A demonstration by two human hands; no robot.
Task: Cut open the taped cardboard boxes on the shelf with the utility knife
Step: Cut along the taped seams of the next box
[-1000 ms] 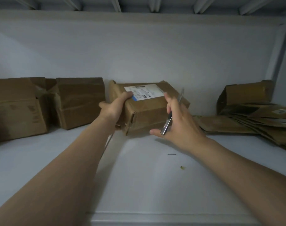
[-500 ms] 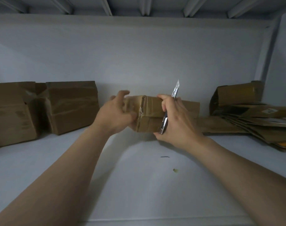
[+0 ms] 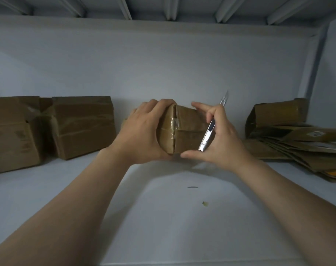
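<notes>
Brown small taped cardboard box [image 3: 184, 129]: being held at twelve o'clock over the white shelf [image 3: 163, 217], with its taped end seam facing the person, probably so that the tape is exposed for cutting.

Left hand [image 3: 144, 131]: wrapping the box's nine-o'clock side, with fingers curling over the top edge to brace it.

Right hand [image 3: 217, 139]: gripping the slim silver utility knife [image 3: 208, 134] at the box's three-o'clock side, while forefinger and thumb are reaching onto the cardboard. The blade is pointing toward one o'clock, clear of the tape, so cutting is judged not yet begun.

Two larger brown cardboard boxes [image 3: 82, 125]: standing at nine o'clock.

Flattened brown cardboard pile [image 3: 297, 143]: lying at three o'clock, likely discards.
</notes>
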